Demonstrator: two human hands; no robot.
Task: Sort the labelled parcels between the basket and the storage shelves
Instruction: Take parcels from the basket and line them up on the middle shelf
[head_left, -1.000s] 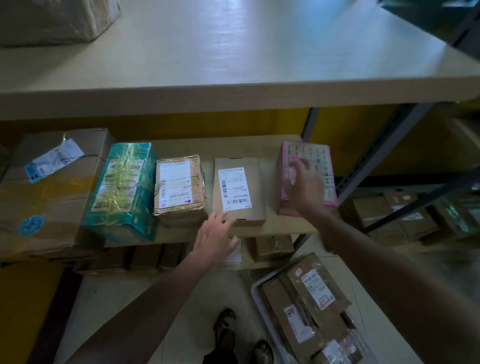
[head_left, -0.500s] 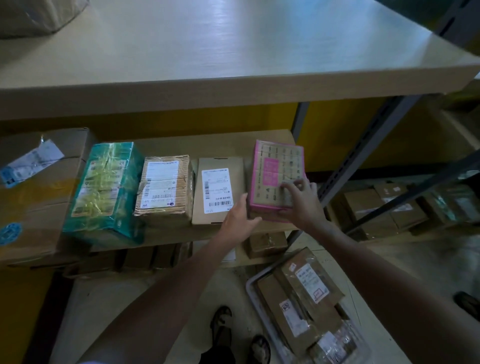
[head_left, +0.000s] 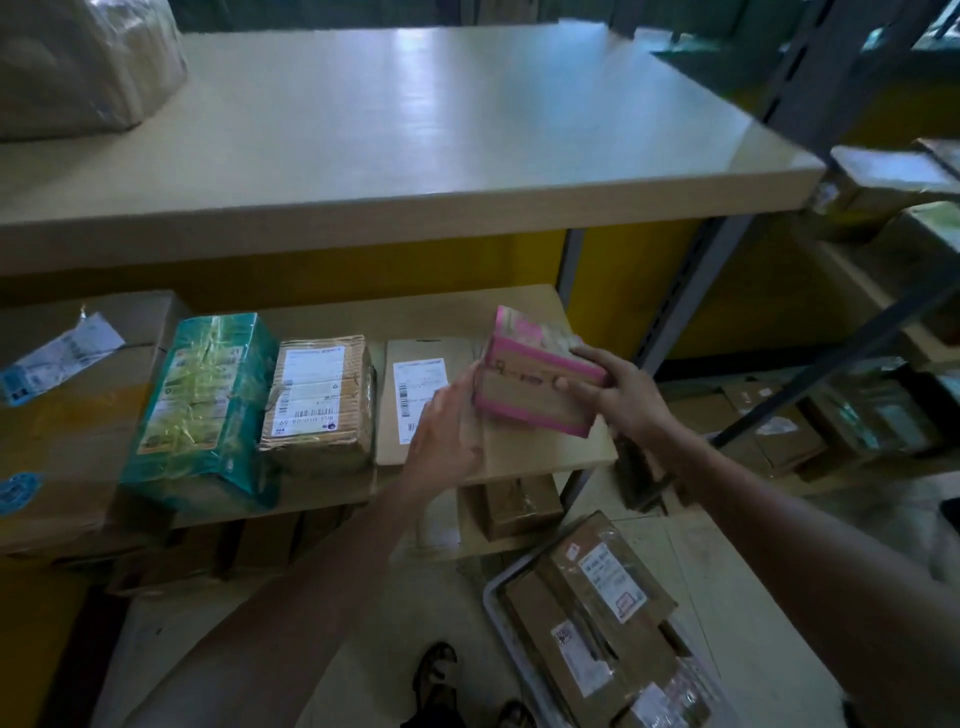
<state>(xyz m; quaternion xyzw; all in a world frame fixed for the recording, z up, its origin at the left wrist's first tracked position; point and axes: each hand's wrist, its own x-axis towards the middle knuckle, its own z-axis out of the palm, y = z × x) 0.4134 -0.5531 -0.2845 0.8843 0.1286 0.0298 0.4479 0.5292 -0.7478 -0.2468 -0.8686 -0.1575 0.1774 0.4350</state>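
A pink-edged parcel (head_left: 535, 379) is lifted off the middle shelf (head_left: 550, 452) and tilted, its brown underside facing me. My right hand (head_left: 618, 389) grips its right end and my left hand (head_left: 447, 426) presses against its left edge. Beneath it on the shelf lies a flat brown parcel with a white label (head_left: 421, 395). Left of that sit a ribbed cardboard parcel (head_left: 317, 400), a teal wrapped parcel (head_left: 208, 405) and a large brown box (head_left: 67, 415). The grey basket (head_left: 498, 603) on the floor at lower right holds several brown labelled parcels (head_left: 597, 613).
A wide upper shelf board (head_left: 389, 145) juts out above the working shelf, with a wrapped bundle (head_left: 78, 62) at its far left. Dark metal uprights (head_left: 727, 270) stand to the right. More boxes (head_left: 514, 504) sit on the lowest level and on the neighbouring rack (head_left: 779, 426).
The pink parcel lay flat at the shelf's right end under my right hand. Both hands then took it, lifted it off the shelf and turned it over, so its brown underside shows now.
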